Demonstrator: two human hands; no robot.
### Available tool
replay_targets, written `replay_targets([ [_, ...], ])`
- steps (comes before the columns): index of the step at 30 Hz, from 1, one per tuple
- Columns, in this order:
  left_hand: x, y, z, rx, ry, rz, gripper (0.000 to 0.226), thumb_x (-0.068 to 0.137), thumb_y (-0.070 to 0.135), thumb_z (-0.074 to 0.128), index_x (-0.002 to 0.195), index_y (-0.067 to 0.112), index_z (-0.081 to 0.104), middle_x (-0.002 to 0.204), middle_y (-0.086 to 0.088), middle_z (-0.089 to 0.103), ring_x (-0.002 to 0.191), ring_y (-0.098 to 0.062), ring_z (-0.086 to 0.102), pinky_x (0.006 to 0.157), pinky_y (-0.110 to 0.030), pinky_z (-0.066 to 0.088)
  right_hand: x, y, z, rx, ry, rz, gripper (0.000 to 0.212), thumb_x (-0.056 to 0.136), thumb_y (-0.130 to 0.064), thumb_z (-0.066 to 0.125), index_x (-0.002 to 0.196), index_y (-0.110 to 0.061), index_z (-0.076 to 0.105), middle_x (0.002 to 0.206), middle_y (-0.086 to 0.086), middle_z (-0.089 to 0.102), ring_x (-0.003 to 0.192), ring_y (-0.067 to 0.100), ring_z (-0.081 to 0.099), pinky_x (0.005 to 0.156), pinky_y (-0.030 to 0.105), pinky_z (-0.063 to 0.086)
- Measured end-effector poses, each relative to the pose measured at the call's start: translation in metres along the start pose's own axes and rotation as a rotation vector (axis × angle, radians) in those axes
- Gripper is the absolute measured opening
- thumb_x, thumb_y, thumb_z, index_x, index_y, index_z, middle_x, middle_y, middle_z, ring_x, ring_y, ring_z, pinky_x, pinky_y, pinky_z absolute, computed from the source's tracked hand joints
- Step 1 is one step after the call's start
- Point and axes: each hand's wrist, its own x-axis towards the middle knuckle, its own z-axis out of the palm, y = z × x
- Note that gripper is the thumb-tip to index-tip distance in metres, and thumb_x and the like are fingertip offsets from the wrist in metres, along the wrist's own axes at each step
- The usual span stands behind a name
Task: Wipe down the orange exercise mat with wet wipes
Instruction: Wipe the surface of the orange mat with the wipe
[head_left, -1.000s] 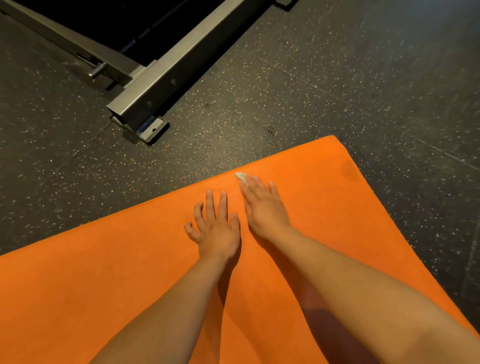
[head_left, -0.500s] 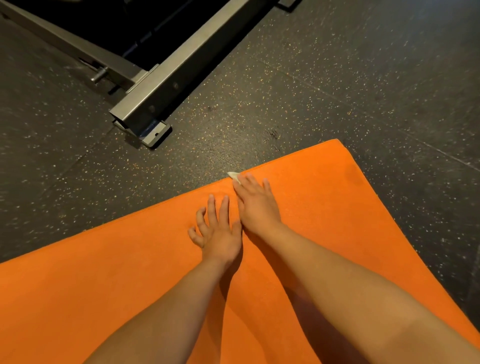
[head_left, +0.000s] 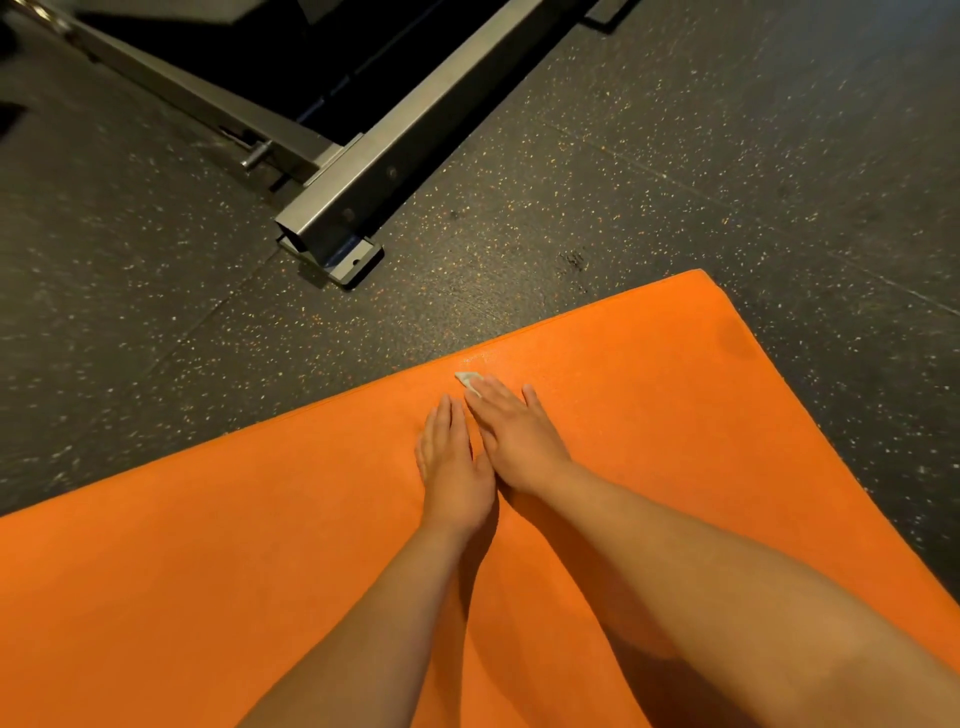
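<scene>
Now wipe (head_left: 467, 381) under right hand (head_left: 511, 439), farther back from mat (head_left: 675, 415) edge.

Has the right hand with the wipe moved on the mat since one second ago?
Yes. The right hand with the wipe was at the far edge of the orange mat; now it lies a little back from that edge, toward the near side.

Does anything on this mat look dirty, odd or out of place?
Little stands out. The orange mat has a dark smudge near its far corner on the right. A shiny wet streak lies at the far edge, just beyond the wet wipe under the right hand. The mat lies flat.
</scene>
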Motion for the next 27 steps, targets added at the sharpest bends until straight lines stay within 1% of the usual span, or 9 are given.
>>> replay_targets([
  [2,-0.019,-0.003,0.006,0.049,0.085,-0.023,0.061,0.101,0.023,0.052,0.156,0.009,0.029,0.166,-0.008,0.019,0.151,-0.031,0.015,0.122,-0.039,0.008,-0.015,0.001,0.005,-0.027,-0.015,-0.012,0.055,0.106,-0.020,0.036,0.160,-0.025,0.025,0.169,-0.012,0.011,0.156,0.009,0.004,0.124,0.045,-0.006],
  [5,-0.045,-0.004,0.011,0.141,0.124,-0.096,0.059,0.098,0.030,0.056,0.154,0.019,0.038,0.164,-0.003,0.026,0.143,-0.030,0.022,0.118,-0.047,0.015,-0.040,-0.003,0.010,-0.074,-0.046,0.017,0.054,0.108,-0.026,0.031,0.161,-0.028,0.020,0.169,-0.015,0.006,0.155,0.007,-0.003,0.125,0.047,-0.007],
  [9,-0.081,-0.001,0.022,0.153,0.116,-0.195,0.061,0.090,0.032,0.065,0.148,0.027,0.048,0.161,0.002,0.033,0.140,-0.030,0.033,0.113,-0.050,0.021,-0.083,-0.009,0.020,-0.052,-0.029,0.047,0.052,0.109,-0.027,0.033,0.160,-0.028,0.026,0.168,-0.013,0.012,0.155,0.008,-0.003,0.124,0.046,-0.010],
  [12,-0.112,-0.001,0.030,0.139,0.080,-0.184,0.060,0.093,0.034,0.062,0.150,0.029,0.045,0.163,0.004,0.028,0.144,-0.028,0.027,0.116,-0.049,0.016,-0.117,-0.012,0.027,-0.065,-0.023,0.069,0.050,0.108,-0.026,0.035,0.158,-0.030,0.030,0.168,-0.013,0.015,0.156,0.010,0.000,0.122,0.044,-0.013],
  [15,-0.148,-0.007,0.032,0.185,-0.013,-0.159,0.062,0.098,0.037,0.053,0.156,0.032,0.031,0.167,0.005,0.014,0.149,-0.026,0.013,0.119,-0.047,0.008,-0.151,-0.014,0.030,-0.062,-0.047,0.097,0.049,0.108,-0.028,0.036,0.156,-0.033,0.034,0.167,-0.016,0.017,0.156,0.010,-0.001,0.120,0.041,-0.016],
  [19,-0.198,-0.002,0.026,0.260,-0.144,-0.186,0.067,0.100,0.042,0.048,0.159,0.033,0.016,0.168,0.005,0.001,0.152,-0.026,0.005,0.122,-0.046,0.007,-0.205,-0.023,0.030,-0.015,-0.088,0.171,0.050,0.106,-0.023,0.038,0.154,-0.034,0.038,0.166,-0.017,0.020,0.156,0.011,0.001,0.122,0.045,-0.012],
  [21,-0.228,0.006,0.023,0.286,-0.223,-0.186,0.065,0.102,0.043,0.042,0.160,0.031,0.015,0.168,0.003,-0.001,0.152,-0.027,0.003,0.122,-0.046,0.005,-0.234,-0.035,0.029,0.004,-0.132,0.219,0.050,0.106,-0.022,0.038,0.154,-0.033,0.039,0.166,-0.016,0.019,0.156,0.011,0.001,0.124,0.048,-0.007],
  [24,-0.274,0.013,0.021,0.267,-0.321,-0.203,0.060,0.104,0.047,0.033,0.160,0.030,0.017,0.168,0.000,-0.002,0.152,-0.029,0.002,0.123,-0.045,0.004,-0.279,-0.054,0.031,0.002,-0.203,0.267,0.051,0.106,-0.022,0.036,0.156,-0.030,0.036,0.168,-0.014,0.015,0.156,0.012,-0.001,0.125,0.050,-0.006],
  [27,-0.320,0.009,0.017,0.236,-0.355,-0.192,0.059,0.104,0.047,0.037,0.158,0.030,0.021,0.168,-0.002,-0.001,0.152,-0.032,0.002,0.124,-0.045,0.005,-0.322,-0.068,0.034,-0.014,-0.253,0.299,0.053,0.105,-0.023,0.037,0.158,-0.030,0.032,0.168,-0.013,0.012,0.156,0.013,-0.001,0.125,0.050,-0.005],
])
